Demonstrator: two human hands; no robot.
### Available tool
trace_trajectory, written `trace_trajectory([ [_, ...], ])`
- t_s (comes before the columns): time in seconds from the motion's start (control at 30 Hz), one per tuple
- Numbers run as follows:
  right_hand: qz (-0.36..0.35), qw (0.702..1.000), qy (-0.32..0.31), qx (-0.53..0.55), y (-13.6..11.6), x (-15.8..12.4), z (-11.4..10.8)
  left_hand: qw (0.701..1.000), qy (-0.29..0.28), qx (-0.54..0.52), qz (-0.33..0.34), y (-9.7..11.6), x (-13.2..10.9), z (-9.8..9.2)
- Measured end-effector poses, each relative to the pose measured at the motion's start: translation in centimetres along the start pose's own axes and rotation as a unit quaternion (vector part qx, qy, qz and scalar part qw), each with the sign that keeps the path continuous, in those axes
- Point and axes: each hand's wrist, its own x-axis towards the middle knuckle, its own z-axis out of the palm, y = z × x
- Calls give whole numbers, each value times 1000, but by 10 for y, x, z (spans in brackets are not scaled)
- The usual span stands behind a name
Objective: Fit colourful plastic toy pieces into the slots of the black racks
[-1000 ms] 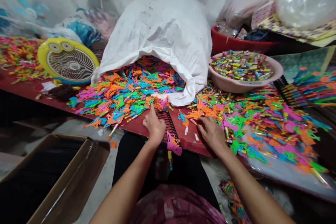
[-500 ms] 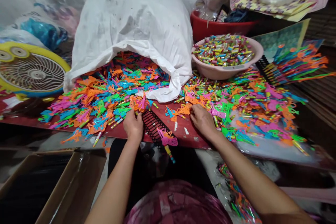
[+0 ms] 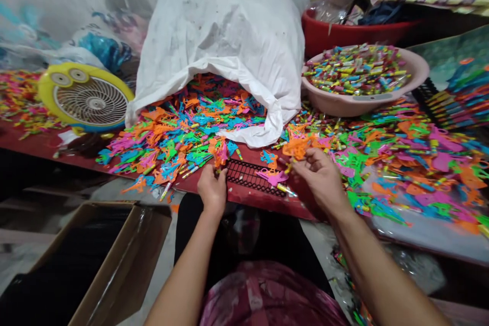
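My left hand (image 3: 212, 189) is closed on the left end of a black plastic lattice strip (image 3: 246, 175), which lies along the front of the red table. Orange and pink plastic pieces (image 3: 220, 152) stick up at its fingertips; whether they are in the grip I cannot tell. A pink toy gun (image 3: 272, 177) with a yellow candy tube sits at the strip's right end. Between thumb and fingers, my right hand (image 3: 320, 175) pinches an orange toy gun (image 3: 296, 147), raised a little to the right of the strip. A blue and orange piece (image 3: 269, 158) lies behind the strip.
A white sack (image 3: 221, 25) spills colourful toy guns onto the table. Behind on the right stand a pink basin (image 3: 359, 104) of small candy tubes and a red basin (image 3: 355, 33). A yellow fan (image 3: 89, 97) is at left, a cardboard box (image 3: 126, 260) below.
The view has turned left. My right hand has come up from the pile with the orange toy gun. The strip's right end has swung up from the table edge to lie more level.
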Motion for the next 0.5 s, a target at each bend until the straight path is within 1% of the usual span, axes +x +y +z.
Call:
trace_trajectory([
  [0.03, 27, 999, -20, 31, -7, -7, 14, 1000, -8, 6, 0, 2, -4, 0],
  [0.1, 55, 994, -44, 79, -15, -21, 45, 1000, -23, 12, 10, 6, -13, -1],
  [0.17, 69, 991, -63, 93, -15, -30, 71, 999, -40, 13, 34, 11, -25, -3],
  [0.23, 71, 992, -62, 86, -9, -35, 86, 996, -62, 9, 60, 16, -39, -5],
  [0.3, 68, 994, -60, 63, -2, -39, 91, 992, -95, -10, 85, 20, -53, -8],
  [0.37, 62, 995, -67, 32, 2, -43, 88, 983, -139, -43, 108, 23, -63, -11],
  [0.43, 55, 996, -68, -2, 3, -47, 83, 974, -176, -65, 127, 22, -67, -14],
  [0.5, 41, 996, -59, -53, 2, -49, 78, 970, -190, -57, 143, 18, -66, -15],
])
